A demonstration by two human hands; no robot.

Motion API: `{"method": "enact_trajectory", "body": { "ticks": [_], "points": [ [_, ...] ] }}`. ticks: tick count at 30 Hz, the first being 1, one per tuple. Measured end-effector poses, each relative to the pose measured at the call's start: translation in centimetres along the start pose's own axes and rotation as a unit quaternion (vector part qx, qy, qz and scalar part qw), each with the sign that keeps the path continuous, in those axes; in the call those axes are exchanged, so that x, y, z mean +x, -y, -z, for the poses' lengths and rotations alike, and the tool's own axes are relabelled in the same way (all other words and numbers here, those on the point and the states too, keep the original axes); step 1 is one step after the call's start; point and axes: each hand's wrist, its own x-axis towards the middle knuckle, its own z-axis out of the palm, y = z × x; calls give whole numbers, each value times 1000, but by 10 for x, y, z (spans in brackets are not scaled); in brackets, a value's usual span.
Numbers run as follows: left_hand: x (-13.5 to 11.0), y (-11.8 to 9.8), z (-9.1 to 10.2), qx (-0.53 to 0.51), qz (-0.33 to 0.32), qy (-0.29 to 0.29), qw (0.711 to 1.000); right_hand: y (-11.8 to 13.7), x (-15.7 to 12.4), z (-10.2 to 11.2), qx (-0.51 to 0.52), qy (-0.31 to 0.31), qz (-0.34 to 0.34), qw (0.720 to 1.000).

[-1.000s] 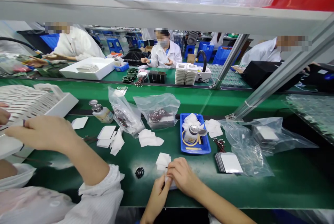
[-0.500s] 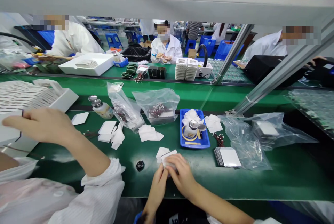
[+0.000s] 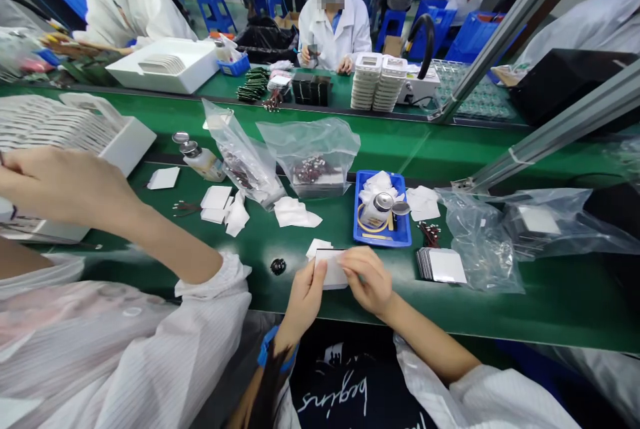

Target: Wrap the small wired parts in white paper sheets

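At lower centre, gripping white panel (image 3: 332, 272) by its left side with left hand (image 3: 305, 290); touching its right side with right hand (image 3: 371, 278), cannot tell if pinching.

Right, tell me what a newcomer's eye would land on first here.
Probably the bright blue tray just beyond the hands, with a metal-topped bottle inside. Next, at the near table edge, the left hand holds a white panel that the right hand touches. At far left, a co-worker's hand shows in front of a white box.
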Motion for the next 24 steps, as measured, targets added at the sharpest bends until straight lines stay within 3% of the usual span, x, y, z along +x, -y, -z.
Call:
{"method": "enact_trajectory", "body": {
  "ticks": [6, 13, 21, 24],
  "points": [
    [-3, -11, -1, 28, -59, 12, 998, 1, 16, 5, -56, 29, 29, 998],
    [-6, -6, 0, -24, -15, 16, 999, 1, 6, -1, -80, 23, -28, 996],
    [-3, 4, -2, -2, -12, -7, 1000, 3, 3, -1, -75, 49, -27, 996],
    [-4, 7, -2, 26, -47, 49, 997, -6, 1, 3, -61, 75, -32, 995]
  ]
}}
